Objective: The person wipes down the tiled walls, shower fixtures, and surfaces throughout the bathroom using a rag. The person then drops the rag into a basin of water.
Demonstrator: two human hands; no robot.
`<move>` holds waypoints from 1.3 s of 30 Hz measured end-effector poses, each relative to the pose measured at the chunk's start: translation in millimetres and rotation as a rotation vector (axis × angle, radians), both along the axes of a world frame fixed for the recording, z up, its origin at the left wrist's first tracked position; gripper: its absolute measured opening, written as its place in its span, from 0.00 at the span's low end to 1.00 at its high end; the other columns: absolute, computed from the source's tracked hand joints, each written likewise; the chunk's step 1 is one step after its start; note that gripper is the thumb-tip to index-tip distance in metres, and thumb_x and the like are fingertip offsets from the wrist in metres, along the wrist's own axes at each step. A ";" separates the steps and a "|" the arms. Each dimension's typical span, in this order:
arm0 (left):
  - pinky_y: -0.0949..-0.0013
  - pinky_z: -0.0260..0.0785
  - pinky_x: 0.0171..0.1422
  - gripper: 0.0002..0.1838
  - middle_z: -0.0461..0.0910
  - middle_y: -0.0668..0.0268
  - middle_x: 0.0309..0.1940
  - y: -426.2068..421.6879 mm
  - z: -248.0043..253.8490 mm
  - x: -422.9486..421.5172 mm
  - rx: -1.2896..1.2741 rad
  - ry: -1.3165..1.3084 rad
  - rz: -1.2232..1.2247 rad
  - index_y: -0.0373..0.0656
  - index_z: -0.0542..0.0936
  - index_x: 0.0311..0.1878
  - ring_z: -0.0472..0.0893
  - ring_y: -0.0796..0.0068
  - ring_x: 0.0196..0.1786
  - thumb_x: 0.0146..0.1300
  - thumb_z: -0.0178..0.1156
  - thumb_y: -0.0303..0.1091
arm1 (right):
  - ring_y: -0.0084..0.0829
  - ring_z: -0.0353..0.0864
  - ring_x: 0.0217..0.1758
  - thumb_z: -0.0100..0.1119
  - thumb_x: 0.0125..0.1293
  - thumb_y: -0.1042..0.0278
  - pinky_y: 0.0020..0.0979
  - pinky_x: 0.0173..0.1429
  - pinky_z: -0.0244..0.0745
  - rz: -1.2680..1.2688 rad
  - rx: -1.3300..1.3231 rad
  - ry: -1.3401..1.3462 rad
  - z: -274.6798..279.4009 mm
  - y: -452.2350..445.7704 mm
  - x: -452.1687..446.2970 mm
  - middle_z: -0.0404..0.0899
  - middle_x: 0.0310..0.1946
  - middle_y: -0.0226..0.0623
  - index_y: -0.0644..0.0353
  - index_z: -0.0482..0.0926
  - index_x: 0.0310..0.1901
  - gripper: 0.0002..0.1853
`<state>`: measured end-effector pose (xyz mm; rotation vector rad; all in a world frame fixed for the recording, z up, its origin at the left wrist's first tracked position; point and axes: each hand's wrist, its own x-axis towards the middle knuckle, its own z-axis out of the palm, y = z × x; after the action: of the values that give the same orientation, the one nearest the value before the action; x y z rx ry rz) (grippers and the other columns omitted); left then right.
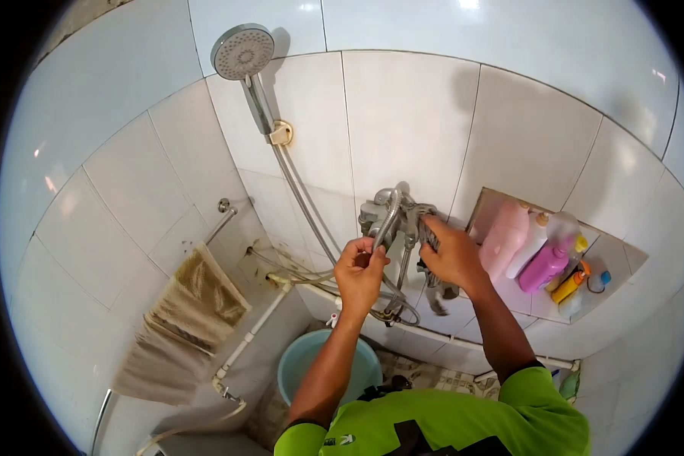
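A wall-mounted shower mixer tap (374, 216) sits in front of me, with a flexible metal shower hose (391, 216) looping over it. My left hand (359, 275) is closed, thumb and fingers pinching the hose just below the tap's left end. On the right side of the tap, my right hand (454, 254) grips a dark grey cloth (435, 292), which hangs down below the fingers. Part of the tap is hidden behind the cloth and hand. Higher on the left, the shower head (243, 52) rests in its wall holder (280, 134).
A recessed shelf (526, 302) on the right holds several bottles (543, 267). Below stands a light blue basin (290, 374). Towels (199, 292) hang on a left wall rail. White pipes (252, 332) run low along the walls.
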<state>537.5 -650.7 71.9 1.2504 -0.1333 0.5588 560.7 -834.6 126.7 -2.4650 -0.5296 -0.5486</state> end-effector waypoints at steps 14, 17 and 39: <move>0.73 0.79 0.42 0.07 0.81 0.69 0.34 -2.7 2.0 -4.6 0.033 0.015 0.009 0.34 0.79 0.47 0.83 0.80 0.34 0.70 0.64 0.25 | 0.53 0.85 0.39 0.61 0.61 0.60 0.54 0.39 0.77 0.113 -0.071 0.028 -24.9 9.9 0.0 0.83 0.36 0.50 0.56 0.69 0.66 0.31; 0.73 0.80 0.42 0.07 0.81 0.69 0.34 -2.5 2.7 -5.4 0.020 0.020 -0.004 0.33 0.79 0.46 0.83 0.80 0.35 0.69 0.64 0.25 | 0.53 0.85 0.39 0.61 0.61 0.59 0.54 0.40 0.77 0.082 0.014 0.005 -41.5 16.6 -8.3 0.83 0.38 0.50 0.55 0.67 0.68 0.33; 0.73 0.77 0.43 0.04 0.82 0.68 0.34 -6.0 1.2 -8.5 0.068 -0.007 0.046 0.36 0.80 0.44 0.84 0.77 0.35 0.70 0.64 0.25 | 0.30 0.79 0.55 0.65 0.67 0.72 0.30 0.61 0.72 0.214 0.762 -0.049 -114.3 -7.1 -16.2 0.81 0.52 0.48 0.73 0.71 0.65 0.27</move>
<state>528.9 -656.6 73.1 1.3207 -0.1307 0.6033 544.5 -841.7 12.4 -1.6577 -0.4802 -0.5870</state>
